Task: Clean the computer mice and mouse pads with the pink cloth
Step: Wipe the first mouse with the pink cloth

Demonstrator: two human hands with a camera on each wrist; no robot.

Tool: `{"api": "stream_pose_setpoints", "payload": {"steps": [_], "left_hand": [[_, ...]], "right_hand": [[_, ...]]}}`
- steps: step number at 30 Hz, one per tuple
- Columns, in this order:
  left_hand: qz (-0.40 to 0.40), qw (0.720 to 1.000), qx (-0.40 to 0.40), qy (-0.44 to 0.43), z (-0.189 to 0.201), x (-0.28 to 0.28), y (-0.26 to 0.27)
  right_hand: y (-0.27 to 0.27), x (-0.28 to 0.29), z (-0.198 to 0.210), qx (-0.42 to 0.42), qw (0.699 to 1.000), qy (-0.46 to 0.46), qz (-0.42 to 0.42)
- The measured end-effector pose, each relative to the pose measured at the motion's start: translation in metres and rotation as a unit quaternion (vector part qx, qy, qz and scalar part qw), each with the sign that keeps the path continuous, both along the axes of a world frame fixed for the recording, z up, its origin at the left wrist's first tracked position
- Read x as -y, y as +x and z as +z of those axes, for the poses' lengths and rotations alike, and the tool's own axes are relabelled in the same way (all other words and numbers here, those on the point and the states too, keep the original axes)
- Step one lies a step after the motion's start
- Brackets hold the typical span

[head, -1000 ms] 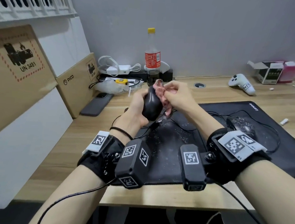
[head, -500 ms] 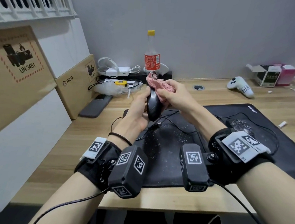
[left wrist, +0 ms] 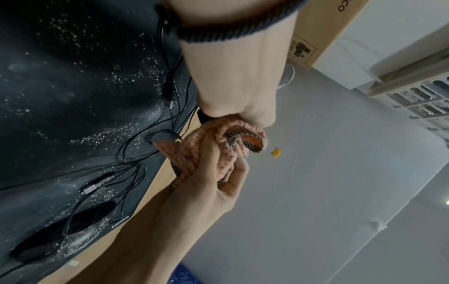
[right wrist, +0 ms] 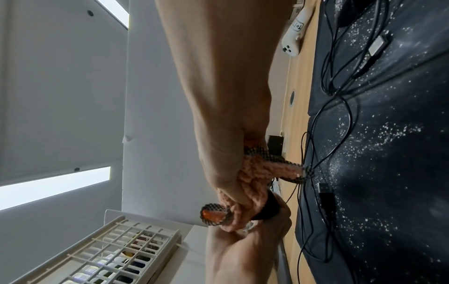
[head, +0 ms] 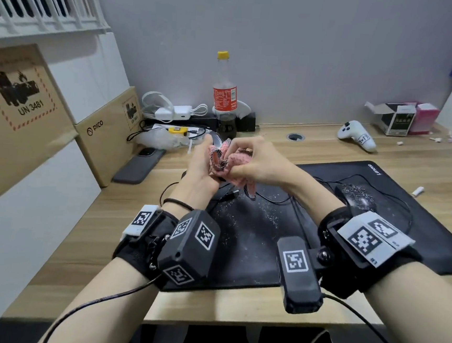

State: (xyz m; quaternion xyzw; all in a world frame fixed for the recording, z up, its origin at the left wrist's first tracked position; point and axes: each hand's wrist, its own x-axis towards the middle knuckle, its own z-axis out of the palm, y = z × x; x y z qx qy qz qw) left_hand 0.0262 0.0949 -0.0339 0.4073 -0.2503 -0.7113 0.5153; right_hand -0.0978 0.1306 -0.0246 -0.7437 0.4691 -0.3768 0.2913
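Both hands meet above the desk (head: 317, 149). Left hand (head: 202, 166) curls around a black mouse (right wrist: 267, 208), mostly hidden behind the cloth (head: 231, 161). Right hand (head: 253, 160) bunches the pink cloth in curled fingers and presses it against that mouse. The step looks like wiping the first mouse. A second mouse (head: 359, 195) lies dusty on the speckled pad (head: 255, 228); next calls for setting this one down, then taking the cloth to those.
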Motion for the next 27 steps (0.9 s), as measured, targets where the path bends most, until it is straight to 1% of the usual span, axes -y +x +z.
{"api": "stream_pose_setpoints", "payload": {"steps": [2, 5, 6, 9, 13, 18, 20, 24, 25, 27], "left_hand": [[-0.016, 0.999, 0.024, -0.018, 0.001, -0.004, 0.0], [-0.035, 0.997, 0.064, -0.025, -0.004, -0.012, -0.004], [-0.04, 0.996, 0.075, -0.028, -0.005, -0.015, -0.004], [-0.057, 0.996, 0.063, -0.039, -0.01, -0.017, -0.001], [-0.071, 0.994, 0.046, -0.075, -0.014, -0.017, 0.005], [-0.043, 0.991, 0.084, -0.099, -0.014, -0.019, 0.009], [-0.031, 0.99, 0.087, -0.105, -0.014, -0.014, 0.009], [0.021, 0.988, 0.125, -0.092, -0.01, -0.008, 0.003], [0.023, 0.986, 0.136, -0.097, -0.011, -0.008, 0.003], [0.001, 0.979, 0.165, -0.118, -0.012, -0.011, 0.003]], "right_hand": [[0.001, 0.004, -0.002, 0.047, 0.998, -0.003, -0.039], [0.004, 0.014, -0.005, 0.119, 0.987, -0.015, -0.112], [0.005, 0.018, -0.005, 0.126, 0.984, -0.014, -0.128], [0.008, 0.025, -0.005, 0.133, 0.981, 0.006, -0.139], [0.011, 0.029, -0.006, 0.189, 0.969, 0.021, -0.16], [0.005, 0.038, -0.002, 0.224, 0.95, 0.045, -0.215], [0.0, 0.037, 0.002, 0.224, 0.95, 0.044, -0.214], [-0.004, 0.029, 0.0, 0.198, 0.969, 0.046, -0.143], [-0.004, 0.028, -0.002, 0.197, 0.969, 0.045, -0.144], [-0.005, 0.026, -0.003, 0.201, 0.964, 0.038, -0.17]]}}
